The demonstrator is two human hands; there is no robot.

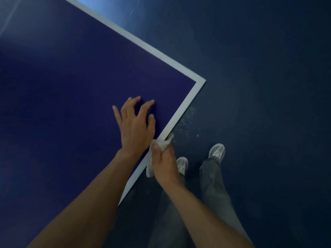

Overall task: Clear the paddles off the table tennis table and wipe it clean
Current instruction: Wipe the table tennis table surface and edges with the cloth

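At the table's edge nearest the body, we find the right hand (165, 163) curled round a crumpled white wiping cloth (149, 170), thumb on top. The cloth lies against the white border stripe (161, 56) where it runs along that edge, and a corner of it pokes out past the fingers. Just beside it and further onto the surface, the left hand (136, 126) rests on the dark blue table tennis table (71, 86), fingers spread and arched, holding nothing. We record the two hands as close together; whether they touch we cannot tell. Beyond the left hand's fingertips the stripe meets at the table corner. Outward of the right hand, pale specks (186, 122) dot the dark blue floor (268, 86) just off the edge. Below the right hand we see two light grey trainers (216, 152) and grey trousers (213, 185) on that floor.
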